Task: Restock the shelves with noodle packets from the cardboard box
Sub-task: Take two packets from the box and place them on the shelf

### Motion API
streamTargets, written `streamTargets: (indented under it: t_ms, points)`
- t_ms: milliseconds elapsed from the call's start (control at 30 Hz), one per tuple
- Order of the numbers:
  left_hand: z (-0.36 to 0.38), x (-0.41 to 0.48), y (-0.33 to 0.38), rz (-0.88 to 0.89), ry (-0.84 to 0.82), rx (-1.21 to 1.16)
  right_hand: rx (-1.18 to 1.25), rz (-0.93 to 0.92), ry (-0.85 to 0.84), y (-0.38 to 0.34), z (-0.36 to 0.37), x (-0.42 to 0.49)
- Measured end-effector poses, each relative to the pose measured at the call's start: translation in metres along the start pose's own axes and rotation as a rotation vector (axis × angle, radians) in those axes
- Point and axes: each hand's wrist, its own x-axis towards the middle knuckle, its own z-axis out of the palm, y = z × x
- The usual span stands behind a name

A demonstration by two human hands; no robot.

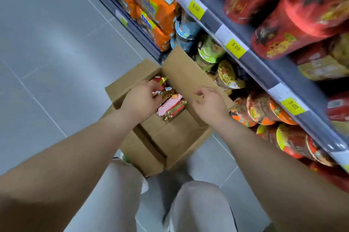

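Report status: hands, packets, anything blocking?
Left hand grips red noodle packet inside cardboard box. Right hand open, empty, over raised box flap. Pink-and-gold packet also in box. Flap stands between box and shelf.

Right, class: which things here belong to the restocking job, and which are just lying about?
Job: cardboard box, noodle packets, shelf, left hand, right hand.
Lying about: orange bags, red tubs, noodle bowls, yellow price tags.

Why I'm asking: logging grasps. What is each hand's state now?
Left hand: fingers curled on a noodle packet in the cardboard box.
Right hand: open, fingers loosely curled, holding nothing.
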Motion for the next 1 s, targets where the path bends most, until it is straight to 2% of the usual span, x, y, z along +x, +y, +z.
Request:
streamTargets:
  t_ms: [267,467,600,700,867,1000]
  points:
    - [0.166,0.066,-0.071,-0.088,-0.010,-0.030,-0.060,-0.067,-0.084,0.104,0.149,0.071]
    - [0.246,0.103,-0.096,-0.028,-0.062,-0.008,-0.147,-0.264,-0.196,0.144,0.217,0.115]
    - [0.272,0.116,-0.113,-0.020,-0.095,0.075,-0.358,-0.369,-0.296,0.164,0.242,0.121]
    - [0.280,0.117,-0.117,-0.019,-0.059,0.142,-0.495,-0.407,-0.173,0.174,0.255,0.119]
    - [0.292,0.126,-0.119,0.027,0.059,0.337,-0.713,-0.495,0.125,0.184,0.282,0.125]
    - [0.297,0.141,-0.121,-0.030,0.083,0.400,-0.716,-0.565,0.150,0.187,0.285,0.124]
